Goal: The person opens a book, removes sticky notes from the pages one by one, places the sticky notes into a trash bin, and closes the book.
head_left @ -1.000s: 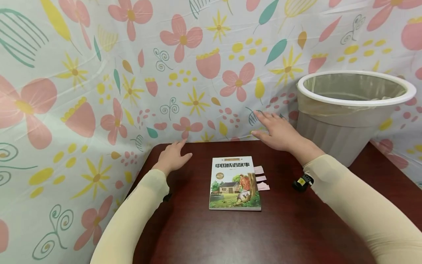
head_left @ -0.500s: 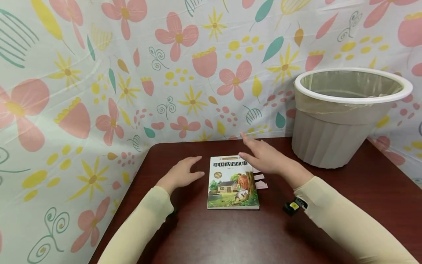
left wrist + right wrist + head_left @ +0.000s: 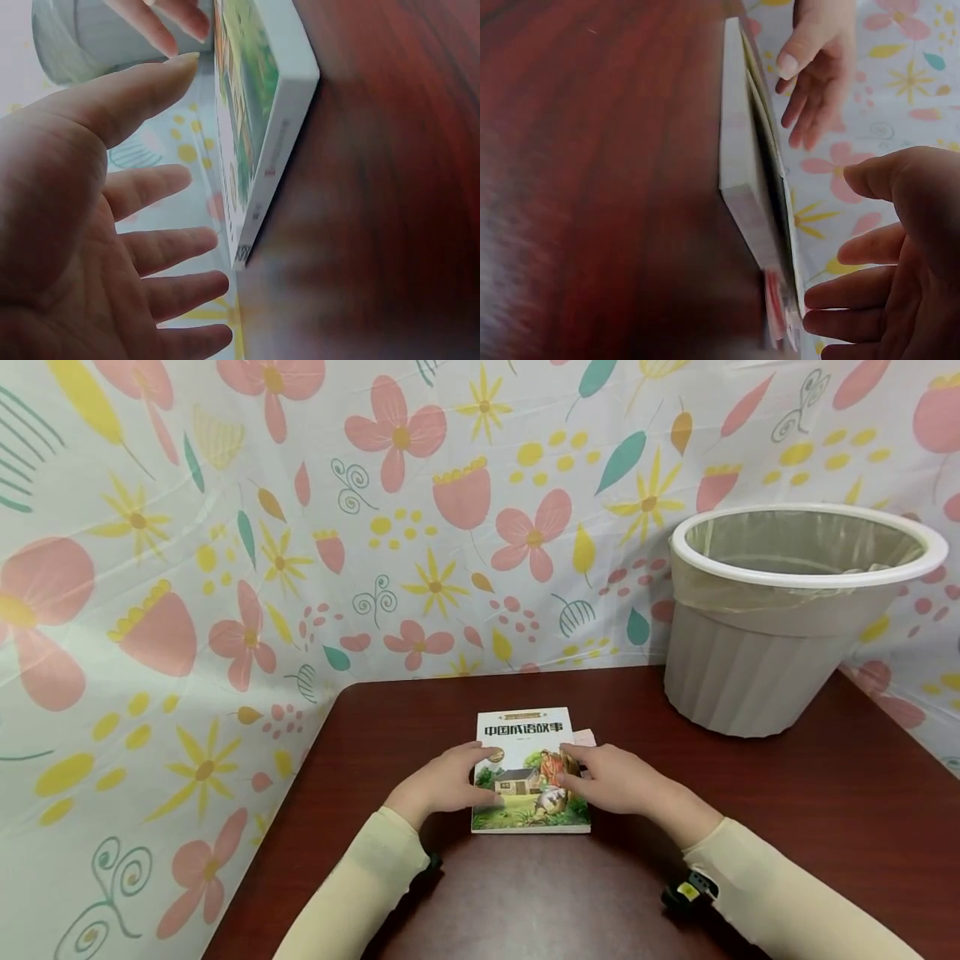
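A paperback book (image 3: 525, 768) with Chinese characters and a painted cottage scene lies face up on the dark red table. At its left edge my left hand (image 3: 446, 783) hovers, thumb and fingers spread. My right hand (image 3: 615, 777) is at the opposite edge, its fingertips beside the pink paper tabs (image 3: 776, 307) that stick out there. In the left wrist view the left fingers stay apart from the spine (image 3: 274, 150). The right wrist view shows the front cover (image 3: 780, 180) raised slightly off the pages; whether a right fingertip touches it, I cannot tell.
A grey waste bin (image 3: 742, 668) with a white rim and a clear liner stands at the table's back right. Behind the table (image 3: 510, 893) hangs a flower-printed curtain (image 3: 300, 485), which also runs along the left side.
Both hands have come down and inward, from the far side of the table to either side of the book. The book lies in the same place.
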The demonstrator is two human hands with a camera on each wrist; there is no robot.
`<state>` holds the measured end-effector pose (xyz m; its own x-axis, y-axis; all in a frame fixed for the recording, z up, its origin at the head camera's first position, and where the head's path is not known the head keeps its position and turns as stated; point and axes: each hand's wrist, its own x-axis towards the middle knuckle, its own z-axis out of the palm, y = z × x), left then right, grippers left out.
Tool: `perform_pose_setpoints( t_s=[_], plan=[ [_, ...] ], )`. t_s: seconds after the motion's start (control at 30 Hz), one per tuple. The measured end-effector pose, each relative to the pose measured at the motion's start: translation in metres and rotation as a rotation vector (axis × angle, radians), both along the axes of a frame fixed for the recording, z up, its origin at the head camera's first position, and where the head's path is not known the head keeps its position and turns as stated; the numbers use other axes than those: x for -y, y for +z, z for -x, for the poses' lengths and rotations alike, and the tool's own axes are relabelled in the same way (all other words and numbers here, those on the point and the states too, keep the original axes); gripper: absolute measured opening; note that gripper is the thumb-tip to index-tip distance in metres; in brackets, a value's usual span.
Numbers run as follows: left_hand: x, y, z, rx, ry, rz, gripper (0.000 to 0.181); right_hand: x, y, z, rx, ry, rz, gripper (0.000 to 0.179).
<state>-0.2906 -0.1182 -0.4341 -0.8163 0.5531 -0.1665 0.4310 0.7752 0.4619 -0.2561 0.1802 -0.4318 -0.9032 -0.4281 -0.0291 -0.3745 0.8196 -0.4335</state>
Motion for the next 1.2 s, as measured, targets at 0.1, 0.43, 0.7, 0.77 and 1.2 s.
perform_pose_setpoints(
  t_s=[0.1,0.43,0.7,0.77,1.2],
  plan=[
    [-0.003,0.000,-0.003,0.021,0.006,0.008,0.079,0.001,-0.003,-0.003,0.024,-0.010,0.025,0.065],
    [-0.002,-0.004,-0.010,0.041,0.023,0.009,0.083,0.002,-0.014,-0.005,0.112,0.002,0.073,0.078],
    [-0.005,-0.009,-0.011,0.076,-0.013,-0.001,0.080,-0.001,-0.014,-0.009,0.086,0.017,0.115,0.075],
    [-0.007,-0.010,-0.010,0.076,-0.023,-0.005,0.080,-0.002,-0.013,-0.009,0.096,0.012,0.142,0.073],
    [-0.011,-0.012,-0.006,0.117,-0.021,0.022,0.078,-0.018,-0.009,0.005,0.183,0.003,0.397,0.060]
  ],
)
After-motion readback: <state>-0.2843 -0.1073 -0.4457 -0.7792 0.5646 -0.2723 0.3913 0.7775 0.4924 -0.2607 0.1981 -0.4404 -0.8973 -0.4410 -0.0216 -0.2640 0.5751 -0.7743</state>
